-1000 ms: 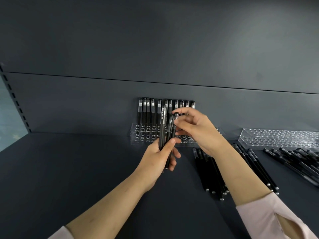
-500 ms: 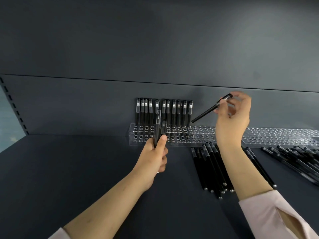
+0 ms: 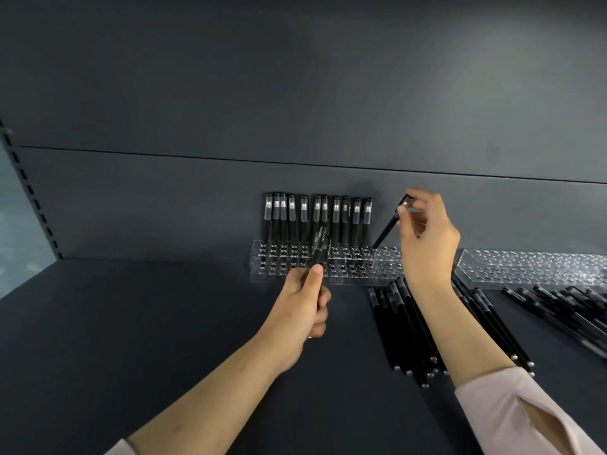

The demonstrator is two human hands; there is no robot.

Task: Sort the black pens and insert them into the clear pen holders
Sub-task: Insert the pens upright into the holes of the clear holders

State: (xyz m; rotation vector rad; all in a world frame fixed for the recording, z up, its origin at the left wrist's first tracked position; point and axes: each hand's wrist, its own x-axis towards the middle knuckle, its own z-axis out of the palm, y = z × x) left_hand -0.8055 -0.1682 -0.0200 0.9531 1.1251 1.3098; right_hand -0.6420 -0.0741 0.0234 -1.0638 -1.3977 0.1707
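Pen [image 3: 389,224] tip down at the holder; not yet seated.

The pen slants, its tip at a hole in the back row of the holder [image 3: 387,277], just right of the last of the standing pens [image 3: 315,218]. Half a second ago I held it raised with the tip in the air, and a second ago I was drawing it from the bundle. My right hand [image 3: 427,238] pinches its cap end between thumb and fingertips. My left hand [image 3: 302,310] grips the spare pens [image 3: 319,251] upright before the holder, thumb laid along them. I judge insertion begun: the pen must be stood upright before it drops in. Loose pens [image 3: 404,330] lie on the shelf [image 3: 164,323] beside the right forearm. A further pile [image 3: 565,307] lies before a second holder [image 3: 525,264] with no pens standing in it, so I judge that much sorting remains.
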